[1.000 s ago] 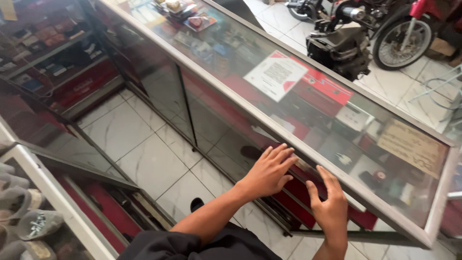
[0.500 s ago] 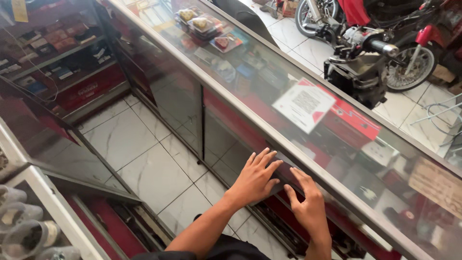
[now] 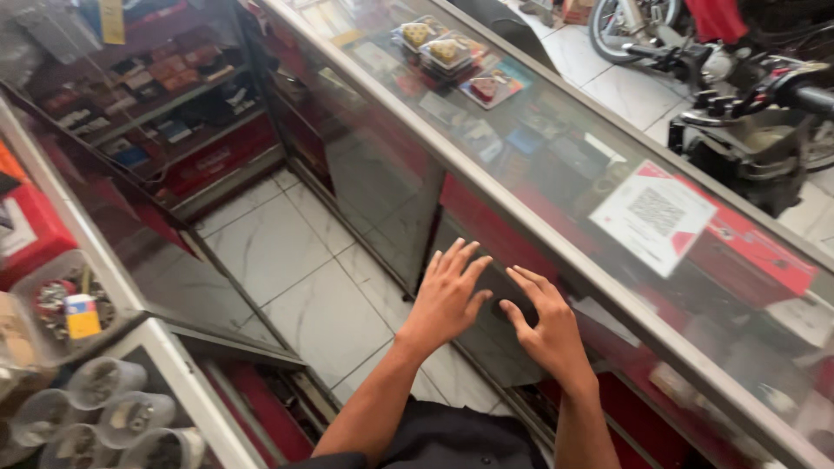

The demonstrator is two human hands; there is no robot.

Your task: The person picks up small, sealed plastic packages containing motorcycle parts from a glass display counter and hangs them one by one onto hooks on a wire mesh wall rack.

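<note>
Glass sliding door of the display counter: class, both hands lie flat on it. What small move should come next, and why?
Probably slide the glass sliding door sideways along its track: the left hand and right hand press flat on the pane with fingers spread, gripping nothing, and the pane sits under the counter's glass top.

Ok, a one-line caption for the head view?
Left hand and right hand press flat on the sliding glass door of a shop display counter.

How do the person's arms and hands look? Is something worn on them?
Both forearms are bare, with no watch, ring or glove visible on the left hand or the right hand. Only dark clothing shows at the bottom edge, near the body.
</note>
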